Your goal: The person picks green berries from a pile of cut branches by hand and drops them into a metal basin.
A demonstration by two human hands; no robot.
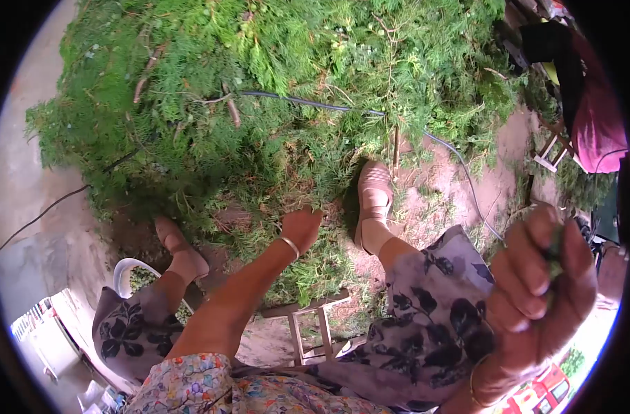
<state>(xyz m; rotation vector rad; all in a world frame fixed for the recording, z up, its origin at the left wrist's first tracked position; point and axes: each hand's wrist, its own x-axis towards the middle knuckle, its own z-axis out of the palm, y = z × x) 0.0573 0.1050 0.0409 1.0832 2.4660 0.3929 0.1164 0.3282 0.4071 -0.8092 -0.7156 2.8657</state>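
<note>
The left grip (pixel 302 230) is folded into a loose fist at the near edge of the greenery (pixel 294 48); its fingertips are hidden, so I cannot tell whether it pinches a sprig. The right grip (pixel 535 276) is raised close to the camera, fingers curled toward the thumb, with a blurred green patch between them; whether it is pinched there, I cannot tell. A bangle (pixel 289 247) sits at the left grip's wrist.

Just below the left grip, on the near side, is a wooden stool (pixel 322 301). To that grip's right is one shoe (pixel 375 190); to its left, farther off, are the other shoe and a white hoop (pixel 130 261). The greenery spreads wide beyond the left grip, and a dark cable (pixel 328 106) runs across it, then down toward the right grip. Beyond the right grip are a small frame (pixel 544 163) and a person in pink (pixel 600 131).
</note>
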